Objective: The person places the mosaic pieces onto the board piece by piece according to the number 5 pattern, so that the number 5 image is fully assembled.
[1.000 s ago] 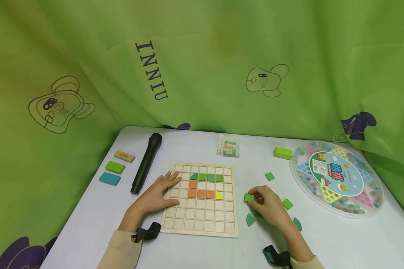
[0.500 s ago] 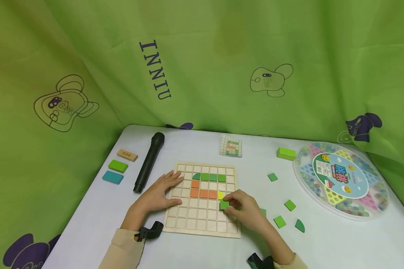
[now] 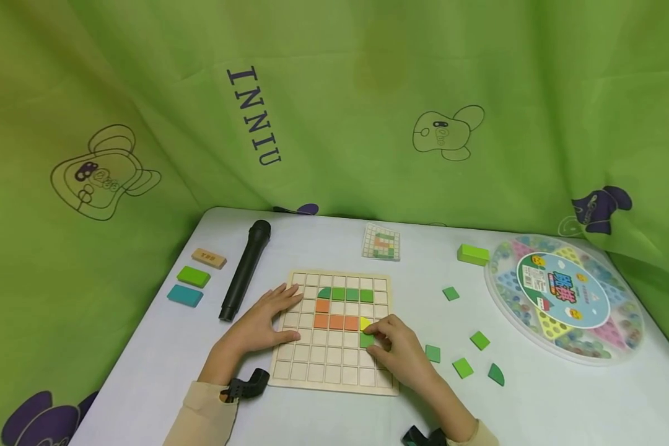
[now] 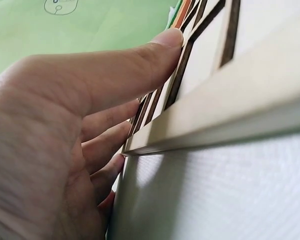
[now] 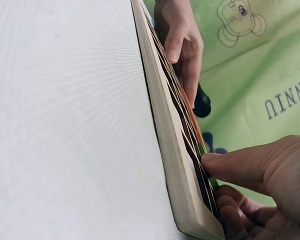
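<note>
A wooden grid board (image 3: 334, 378) lies flat on the white table. My left hand (image 3: 263, 323) rests on its left edge with fingers spread; in the left wrist view the thumb (image 4: 150, 62) lies over the frame. Near the board's right side, my right hand (image 3: 398, 347) pinches a green square tile (image 3: 366, 341) at the cell just below a yellow quarter-round tile (image 3: 365, 324). Thumb and forefinger are on the tile's edges in the right wrist view; whether it lies fully flat cannot be told. Orange tiles (image 3: 337, 322) and a row of green tiles (image 3: 353, 295) sit in other cells.
Several loose green tiles (image 3: 463, 368) lie right of the board. A pattern card (image 3: 381, 242) is behind it, with a green block (image 3: 472, 254) and round Chinese checkers box (image 3: 563, 297) at right. A black microphone (image 3: 245, 271) and several small blocks (image 3: 193, 276) lie left.
My right hand has carried the green square tile leftward from the table onto the board, then lowered it into the cell below the yellow tile. My left hand stays on the board's edge.
</note>
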`<action>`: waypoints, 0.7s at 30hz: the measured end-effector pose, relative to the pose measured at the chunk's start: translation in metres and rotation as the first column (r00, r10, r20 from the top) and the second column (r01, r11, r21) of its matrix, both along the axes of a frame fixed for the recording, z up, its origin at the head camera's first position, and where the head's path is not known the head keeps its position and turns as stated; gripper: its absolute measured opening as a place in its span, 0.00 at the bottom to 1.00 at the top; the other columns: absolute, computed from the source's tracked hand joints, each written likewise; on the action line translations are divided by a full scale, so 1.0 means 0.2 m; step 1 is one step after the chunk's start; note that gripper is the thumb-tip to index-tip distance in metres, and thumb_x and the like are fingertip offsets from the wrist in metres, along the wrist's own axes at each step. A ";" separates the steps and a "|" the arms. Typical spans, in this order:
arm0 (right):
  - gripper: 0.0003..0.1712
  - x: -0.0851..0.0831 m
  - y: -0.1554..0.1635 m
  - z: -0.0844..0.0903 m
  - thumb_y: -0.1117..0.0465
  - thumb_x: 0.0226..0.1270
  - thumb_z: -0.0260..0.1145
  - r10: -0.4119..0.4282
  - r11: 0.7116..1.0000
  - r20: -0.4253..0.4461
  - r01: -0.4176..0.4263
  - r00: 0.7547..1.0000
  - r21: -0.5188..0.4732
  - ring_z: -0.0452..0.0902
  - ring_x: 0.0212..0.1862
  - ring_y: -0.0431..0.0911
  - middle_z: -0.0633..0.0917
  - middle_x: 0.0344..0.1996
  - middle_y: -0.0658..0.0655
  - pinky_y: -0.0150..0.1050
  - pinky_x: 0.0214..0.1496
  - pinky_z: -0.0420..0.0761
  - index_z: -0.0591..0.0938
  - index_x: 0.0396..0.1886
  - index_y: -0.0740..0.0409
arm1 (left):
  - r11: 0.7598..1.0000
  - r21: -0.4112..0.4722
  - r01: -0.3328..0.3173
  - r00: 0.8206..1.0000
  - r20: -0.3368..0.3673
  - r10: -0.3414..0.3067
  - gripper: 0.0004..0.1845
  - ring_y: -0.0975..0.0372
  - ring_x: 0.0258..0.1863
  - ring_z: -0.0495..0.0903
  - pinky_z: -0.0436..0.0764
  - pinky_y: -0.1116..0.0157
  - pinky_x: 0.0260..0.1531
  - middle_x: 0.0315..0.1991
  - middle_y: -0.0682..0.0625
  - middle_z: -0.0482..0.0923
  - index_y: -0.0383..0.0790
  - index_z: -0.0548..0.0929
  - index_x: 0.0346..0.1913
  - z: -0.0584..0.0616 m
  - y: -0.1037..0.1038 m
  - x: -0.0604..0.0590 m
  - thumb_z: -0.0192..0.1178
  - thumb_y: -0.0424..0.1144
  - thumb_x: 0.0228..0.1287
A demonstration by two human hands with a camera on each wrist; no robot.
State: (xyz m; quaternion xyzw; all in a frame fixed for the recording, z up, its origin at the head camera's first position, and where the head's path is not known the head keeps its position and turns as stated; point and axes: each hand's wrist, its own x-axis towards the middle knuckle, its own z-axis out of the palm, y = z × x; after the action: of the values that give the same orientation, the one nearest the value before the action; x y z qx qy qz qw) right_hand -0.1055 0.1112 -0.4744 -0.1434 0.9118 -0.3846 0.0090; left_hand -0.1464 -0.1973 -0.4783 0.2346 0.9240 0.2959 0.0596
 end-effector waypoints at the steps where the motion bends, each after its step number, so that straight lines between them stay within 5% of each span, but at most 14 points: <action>1: 0.15 0.00 0.00 0.00 0.66 0.50 0.75 0.000 1.000 -0.005 0.000 1.000 0.002 0.67 0.31 0.36 0.77 0.34 0.45 0.27 0.32 0.72 0.85 0.38 0.50 | 1.000 0.004 -0.001 1.000 0.001 0.001 0.44 0.49 0.74 0.49 0.48 0.46 0.72 0.73 0.48 0.56 0.43 0.67 0.69 0.00 0.00 0.00 0.68 0.56 0.51; 11: 0.17 0.00 0.08 0.04 0.64 0.51 0.74 0.051 0.996 0.026 -0.049 0.998 -0.071 0.76 0.39 0.39 0.81 0.39 0.47 0.31 0.43 0.81 0.83 0.43 0.54 | 1.000 0.021 -0.002 1.000 -0.002 0.003 0.43 0.49 0.74 0.49 0.47 0.46 0.72 0.73 0.47 0.56 0.43 0.67 0.69 -0.01 0.00 0.00 0.68 0.55 0.51; 21: 0.19 0.04 0.39 0.10 0.65 0.55 0.71 0.013 0.999 0.019 -0.013 1.000 -0.039 0.80 0.47 0.47 0.82 0.46 0.49 0.41 0.50 0.82 0.81 0.49 0.56 | 1.000 -0.016 -0.003 1.000 -0.005 0.003 0.43 0.49 0.74 0.50 0.49 0.46 0.72 0.73 0.46 0.56 0.42 0.67 0.69 0.01 0.01 0.00 0.68 0.54 0.51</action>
State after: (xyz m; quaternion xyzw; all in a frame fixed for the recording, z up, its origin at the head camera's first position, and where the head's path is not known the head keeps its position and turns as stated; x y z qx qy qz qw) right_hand -0.0976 0.1901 -0.4543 -0.1457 0.9032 -0.4034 0.0177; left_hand -0.1459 -0.1962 -0.4754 0.2335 0.9269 0.2878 0.0585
